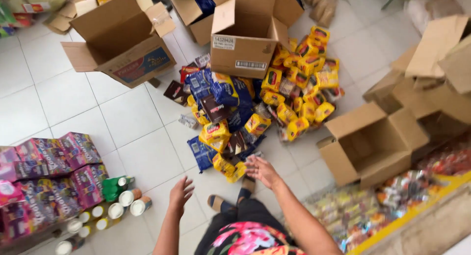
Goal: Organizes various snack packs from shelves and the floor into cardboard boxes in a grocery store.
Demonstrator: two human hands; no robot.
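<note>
Right hand [262,170] hovering, fingers spread, grasping nothing, over yellow packets [229,167] spilling at 12 o'clock. Left hand [181,192] hanging released above floor tiles [147,157]. Empty box [370,144] sitting open at 2 o'clock, ready for filling.

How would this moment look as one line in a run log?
left hand: open, empty, above floor | right hand: open, empty, nearest yellow packets | empty box: right of pile

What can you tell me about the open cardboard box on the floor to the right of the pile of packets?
The brown cardboard box lies tipped on its side on the white tiled floor, its opening facing up and left. Its flaps are spread open and the inside looks empty. It sits just right of the heap of yellow packets, beside other loose cardboard. Neither hand touches it; the right hand hovers nearest.
</note>
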